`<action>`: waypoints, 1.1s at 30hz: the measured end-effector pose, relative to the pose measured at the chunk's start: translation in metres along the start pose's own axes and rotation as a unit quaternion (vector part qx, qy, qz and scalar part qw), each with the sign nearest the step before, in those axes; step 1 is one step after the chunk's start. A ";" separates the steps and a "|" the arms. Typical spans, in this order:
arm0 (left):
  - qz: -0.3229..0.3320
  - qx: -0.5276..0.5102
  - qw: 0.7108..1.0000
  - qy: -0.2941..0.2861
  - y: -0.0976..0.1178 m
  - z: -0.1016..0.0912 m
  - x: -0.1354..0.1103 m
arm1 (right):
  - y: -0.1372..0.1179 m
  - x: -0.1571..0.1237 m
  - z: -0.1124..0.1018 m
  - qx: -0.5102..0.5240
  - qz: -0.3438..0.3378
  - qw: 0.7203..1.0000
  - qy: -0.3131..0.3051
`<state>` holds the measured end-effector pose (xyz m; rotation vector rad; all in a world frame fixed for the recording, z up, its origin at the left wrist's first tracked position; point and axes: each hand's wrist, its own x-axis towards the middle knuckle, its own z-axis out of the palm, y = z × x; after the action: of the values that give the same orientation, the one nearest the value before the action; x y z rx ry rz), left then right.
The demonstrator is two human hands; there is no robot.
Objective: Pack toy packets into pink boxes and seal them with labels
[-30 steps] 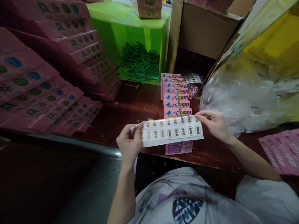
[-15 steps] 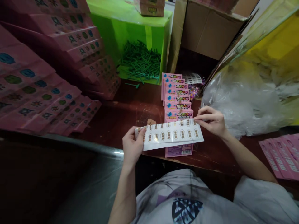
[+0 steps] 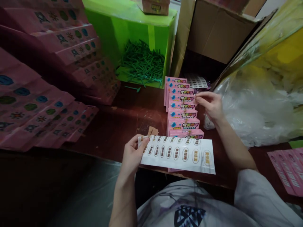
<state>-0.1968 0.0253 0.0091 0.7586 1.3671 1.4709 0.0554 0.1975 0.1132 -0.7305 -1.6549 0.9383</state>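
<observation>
My left hand (image 3: 133,154) is closed on the left end of a white sticker sheet (image 3: 180,157), thumb on top. Rows of oval stickers with gold-brown print cover the sheet, and the upper row has a bare spot at its right end. Thumb and fingers of my right hand (image 3: 211,105) are pinched together beside a row of pink printed boxes (image 3: 184,124). A small sticker appears to be at those fingertips, though it hardly shows. The boxes overlap in a line running away from me; the sheet hides the nearest ones.
Tall stacks of pink boxes (image 3: 47,126) line the left. A green bin (image 3: 113,31) holds green plastic sticks (image 3: 144,63), with one loose stick (image 3: 132,89) in front. A cardboard box (image 3: 208,34) and clear plastic bags (image 3: 258,104) stand right; pink packages (image 3: 285,170) lie at lower right.
My right hand has left the sheet's upper right corner and moved up and away to the row of boxes. The sheet in my left hand has dropped lower, uncovering more of the boxes.
</observation>
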 end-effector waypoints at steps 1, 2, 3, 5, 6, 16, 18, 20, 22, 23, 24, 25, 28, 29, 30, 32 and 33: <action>0.000 0.000 1.000 0.003 0.000 -0.002 0.002 | 0.013 0.017 0.001 -0.044 0.007 0.999 0.019; 0.001 0.001 1.000 0.007 0.001 -0.004 0.003 | 0.026 0.032 0.000 -0.079 0.013 0.996 0.029; 0.004 0.003 1.000 0.012 0.002 -0.006 0.004 | 0.038 0.046 0.000 -0.108 0.017 0.993 0.035; 0.012 0.009 1.000 0.024 0.006 -0.011 0.006 | 0.059 0.065 -0.003 -0.153 0.011 0.987 0.052; 0.014 0.012 0.999 0.030 0.007 -0.014 0.007 | 0.066 0.071 -0.005 -0.165 0.004 0.985 0.060; -0.008 0.003 0.999 0.044 0.009 -0.018 0.021 | 0.076 0.075 -0.003 -0.102 0.094 0.990 -0.037; -0.010 0.001 0.999 0.046 0.008 -0.017 0.022 | 0.080 0.076 -0.002 -0.118 0.089 0.988 -0.038; -0.012 0.001 0.999 0.047 0.008 -0.016 0.022 | 0.083 0.076 -0.002 -0.128 0.074 0.988 -0.037; -0.013 0.000 0.999 0.050 0.007 -0.015 0.022 | 0.085 0.075 -0.002 -0.142 0.047 0.988 -0.032; -0.013 0.001 0.999 0.051 0.007 -0.015 0.021 | 0.085 0.074 -0.002 -0.152 0.031 0.988 -0.023; -0.013 0.001 0.998 0.053 0.008 -0.015 0.020 | 0.085 0.073 -0.002 -0.163 0.015 0.986 -0.014; -0.013 0.002 0.998 0.054 0.008 -0.015 0.019 | 0.085 0.072 -0.002 -0.173 0.003 0.985 -0.007; -0.012 0.004 0.998 0.053 0.012 -0.014 0.016 | 0.083 0.068 -0.001 -0.189 -0.007 0.982 -0.006; -0.007 0.008 0.998 0.055 0.013 -0.013 0.015 | 0.082 0.066 0.000 -0.189 -0.004 0.982 -0.010; 0.001 0.013 0.998 0.058 0.015 -0.013 0.014 | 0.082 0.065 0.000 -0.188 -0.001 0.982 -0.009; 0.015 0.024 0.998 0.059 0.016 -0.012 0.013 | 0.083 0.062 0.002 -0.188 -0.002 0.982 0.002; 0.021 0.029 0.998 0.057 0.016 -0.012 0.012 | 0.083 0.062 0.003 -0.190 -0.003 0.982 0.006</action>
<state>-0.2153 0.0332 0.0207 0.7529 1.4928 1.5329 0.0373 0.2904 0.0709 -0.9835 -1.8474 0.6142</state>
